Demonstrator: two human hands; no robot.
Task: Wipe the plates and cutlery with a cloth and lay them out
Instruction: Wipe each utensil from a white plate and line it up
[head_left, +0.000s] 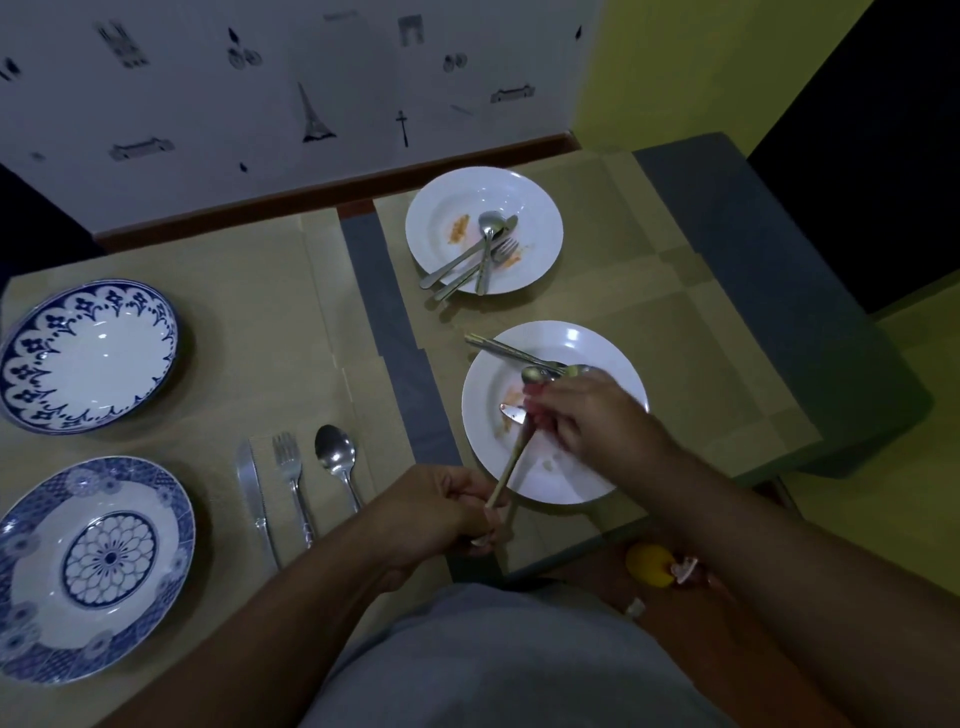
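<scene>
My left hand (441, 514) grips the handle end of a table knife (511, 457) that slants up over the near white plate (571, 467). The blade tip carries a red smear. My right hand (587, 415) is closed around the blade, with what looks like a small pinkish cloth (537, 418) between its fingers. A spoon (534, 374) and other cutlery handles (498, 348) lie across that plate. The far white plate (540, 208) holds food smears and several pieces of cutlery (483, 254).
On the left stand two blue-patterned plates (156, 312) (176, 519). Beside them a knife (252, 483), fork (291, 467) and spoon (335, 457) lie in a row. Brown paper (260, 312) covers the table. A yellow object (649, 564) lies on the floor below the table edge.
</scene>
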